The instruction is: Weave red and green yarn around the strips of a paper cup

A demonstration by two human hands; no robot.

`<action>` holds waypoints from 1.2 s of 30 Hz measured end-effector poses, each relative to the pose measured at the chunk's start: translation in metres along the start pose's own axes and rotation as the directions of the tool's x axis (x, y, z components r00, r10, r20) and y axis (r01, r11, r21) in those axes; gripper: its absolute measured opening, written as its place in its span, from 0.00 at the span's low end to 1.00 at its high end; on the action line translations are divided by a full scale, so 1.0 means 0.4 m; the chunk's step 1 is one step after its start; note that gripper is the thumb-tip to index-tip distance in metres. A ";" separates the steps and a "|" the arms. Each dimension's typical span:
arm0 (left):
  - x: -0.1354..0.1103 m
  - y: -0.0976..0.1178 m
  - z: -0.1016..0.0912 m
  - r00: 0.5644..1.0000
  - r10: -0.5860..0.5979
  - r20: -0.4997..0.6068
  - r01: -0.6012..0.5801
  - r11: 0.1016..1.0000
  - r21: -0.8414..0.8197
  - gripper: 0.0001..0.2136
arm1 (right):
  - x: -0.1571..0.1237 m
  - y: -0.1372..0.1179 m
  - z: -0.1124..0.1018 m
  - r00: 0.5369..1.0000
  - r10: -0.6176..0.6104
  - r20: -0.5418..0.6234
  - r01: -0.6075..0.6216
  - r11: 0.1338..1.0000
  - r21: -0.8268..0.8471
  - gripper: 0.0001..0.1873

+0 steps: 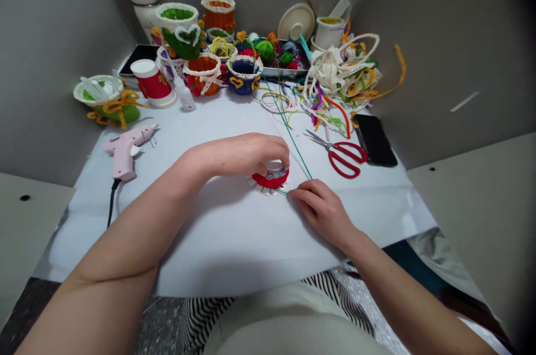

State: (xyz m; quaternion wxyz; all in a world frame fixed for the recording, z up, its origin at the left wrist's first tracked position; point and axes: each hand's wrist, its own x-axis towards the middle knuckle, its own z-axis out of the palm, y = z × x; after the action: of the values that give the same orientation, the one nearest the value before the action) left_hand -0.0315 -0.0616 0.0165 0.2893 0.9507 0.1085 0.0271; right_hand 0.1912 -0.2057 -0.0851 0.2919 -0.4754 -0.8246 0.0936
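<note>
My left hand [268, 153] reaches over a small paper cup wound with red yarn [272, 181], its fingers closed on the upper rim and partly hiding it. White cut paper strips stick out round the cup's lower edge, just above the table. My right hand [320, 207], beside the cup on the right, pinches a thin green yarn [298, 149] between thumb and fingers. From the cup a short taut length runs to these fingertips; beyond them, the strand leads up to the yarn balls [268, 51] at the back.
On the left lies a pink glue gun [125, 148] with its cord. Red-handled scissors [341, 155] and a black phone [374, 140] rest at right. Yarn-covered pots [205, 73], a glue bottle [184, 94], a red paper cup [153, 84] and a cord heap [335, 73] line the back.
</note>
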 end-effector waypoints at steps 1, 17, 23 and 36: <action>-0.001 -0.002 0.000 1.000 0.005 0.000 -0.005 1.000 -0.008 0.19 | -0.001 -0.002 0.000 1.000 -0.008 0.003 0.008 1.000 -0.008 0.13; -0.009 -0.012 -0.004 0.999 0.028 0.021 -0.026 0.995 -0.096 0.19 | 0.026 -0.019 0.003 0.993 -0.057 0.107 0.061 0.998 -0.028 0.12; -0.010 -0.009 -0.009 0.999 0.020 0.027 -0.017 0.995 -0.096 0.19 | 0.051 0.003 0.003 0.995 -0.075 0.063 0.082 0.989 -0.120 0.13; -0.013 -0.012 -0.017 1.000 0.008 0.023 -0.006 0.997 -0.082 0.19 | 0.139 0.041 0.021 0.983 0.170 -0.073 -0.158 0.976 0.153 0.06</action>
State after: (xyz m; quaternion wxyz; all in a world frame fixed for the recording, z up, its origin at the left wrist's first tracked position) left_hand -0.0382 -0.0551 0.0195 0.3292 0.9386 0.1006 0.0216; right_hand 0.1775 -0.1493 -0.0773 0.3526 -0.5227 -0.7601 0.1572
